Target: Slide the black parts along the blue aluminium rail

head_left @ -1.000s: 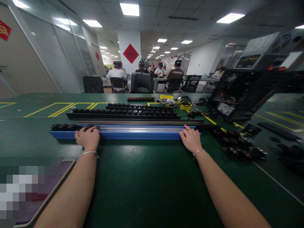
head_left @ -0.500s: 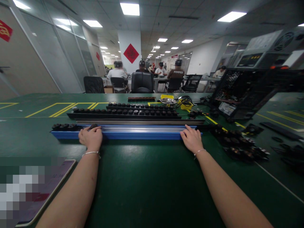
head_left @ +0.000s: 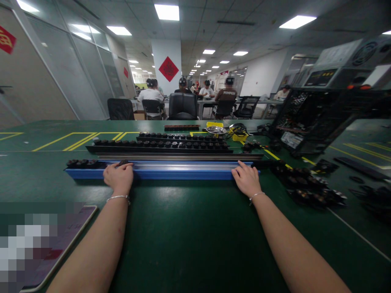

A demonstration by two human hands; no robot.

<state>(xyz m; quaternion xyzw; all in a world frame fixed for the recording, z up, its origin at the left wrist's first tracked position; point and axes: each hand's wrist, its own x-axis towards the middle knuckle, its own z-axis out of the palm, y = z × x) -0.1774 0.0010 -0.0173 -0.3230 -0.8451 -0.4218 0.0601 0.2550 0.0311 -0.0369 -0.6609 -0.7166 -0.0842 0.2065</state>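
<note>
A long blue rail (head_left: 186, 175) with a shiny metal channel lies crosswise in front of me on the green table. Small black round-topped parts (head_left: 84, 163) sit in a row at its left end. My left hand (head_left: 119, 178) is closed over the rail just right of that row, its fingers around another black part (head_left: 123, 162) that is mostly hidden. At the rail's right end, my right hand (head_left: 247, 179) grips it, fingers laid across the top and thumb at the near side.
Behind the rail lie a thin metal strip (head_left: 180, 157) and black strips (head_left: 159, 148) filled with similar parts. Black part clusters (head_left: 308, 183) are at right, near an open computer case (head_left: 302, 118). A pixelated tablet-like device (head_left: 61, 248) lies front left. People sit beyond.
My left hand has slid slightly right along the rail, with the black part under its fingers. My right hand and the rail have stayed in place.
</note>
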